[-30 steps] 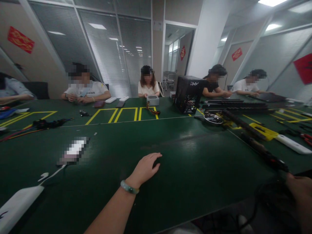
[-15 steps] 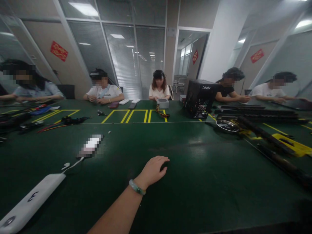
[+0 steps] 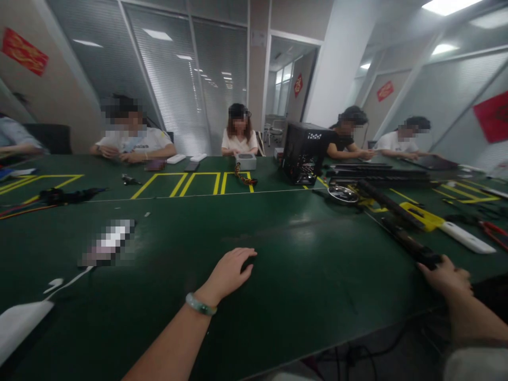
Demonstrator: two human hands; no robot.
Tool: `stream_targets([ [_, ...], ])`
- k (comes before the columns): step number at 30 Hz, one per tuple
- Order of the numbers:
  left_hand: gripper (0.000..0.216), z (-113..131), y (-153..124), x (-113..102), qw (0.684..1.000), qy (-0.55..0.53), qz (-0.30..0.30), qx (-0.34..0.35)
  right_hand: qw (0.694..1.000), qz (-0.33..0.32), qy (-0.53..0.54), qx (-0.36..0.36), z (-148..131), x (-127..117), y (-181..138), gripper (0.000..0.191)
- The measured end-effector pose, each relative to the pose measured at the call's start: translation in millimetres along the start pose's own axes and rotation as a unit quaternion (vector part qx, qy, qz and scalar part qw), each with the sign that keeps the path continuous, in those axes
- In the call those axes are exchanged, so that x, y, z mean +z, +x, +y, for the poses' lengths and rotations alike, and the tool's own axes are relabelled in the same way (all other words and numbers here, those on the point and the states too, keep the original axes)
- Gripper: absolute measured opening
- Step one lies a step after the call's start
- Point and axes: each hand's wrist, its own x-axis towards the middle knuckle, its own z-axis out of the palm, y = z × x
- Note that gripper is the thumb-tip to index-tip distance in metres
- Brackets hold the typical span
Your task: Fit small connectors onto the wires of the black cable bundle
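Note:
My left hand (image 3: 229,271) rests on the green work mat (image 3: 309,275), palm down, holding nothing, with a pale green bangle (image 3: 201,304) on its wrist. My right hand (image 3: 445,277) lies at the mat's near right edge. Its fingers reach the near end of a long dark bar (image 3: 408,241), but I cannot tell whether they grip it. Beyond that hand lie a yellow plastic piece (image 3: 421,217) and a white oblong device (image 3: 462,237). A pixelated flat object (image 3: 107,242) lies left of my left hand, and a white power bank (image 3: 19,324) sits at the lower left.
A black mesh computer case (image 3: 305,153) and a steel dish (image 3: 343,194) stand ahead, with red-handled pliers (image 3: 492,234) at right. Several co-workers sit across the table (image 3: 190,182), which has yellow tape outlines. Cables lie on the floor (image 3: 349,357) below the near edge.
My right hand has returned to view at lower right, now at the dark bar's near end. The view has shifted slightly, while my left hand stays on the mat.

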Motion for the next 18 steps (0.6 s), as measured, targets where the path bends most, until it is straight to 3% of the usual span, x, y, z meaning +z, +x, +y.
stream_targets([
  [2, 0.039, -1.5, 1.4, 1.2, 1.0, -0.003, -0.005, -0.001, 0.991, -0.073, 0.041, 0.103, -0.4, 4.3, 1.0, 0.071],
  [8, 0.038, -3.0, 1.5, 2.0, 1.0, -0.001, -0.016, 0.003, 0.986, -0.082, 0.077, 0.125, -7.0, 7.1, -10.0, 0.071],
  [13, 0.039, -4.9, -0.3, -0.1, 1.0, -0.012, -0.023, -0.008, 0.991, -0.068, 0.074, 0.085, 6.4, 10.0, -40.7, 0.071],
  [18, 0.04, -7.3, -0.2, 0.8, 1.0, -0.019, -0.015, -0.001, 0.998, -0.046, 0.045, -0.026, 13.8, 16.4, -104.8, 0.066],
])
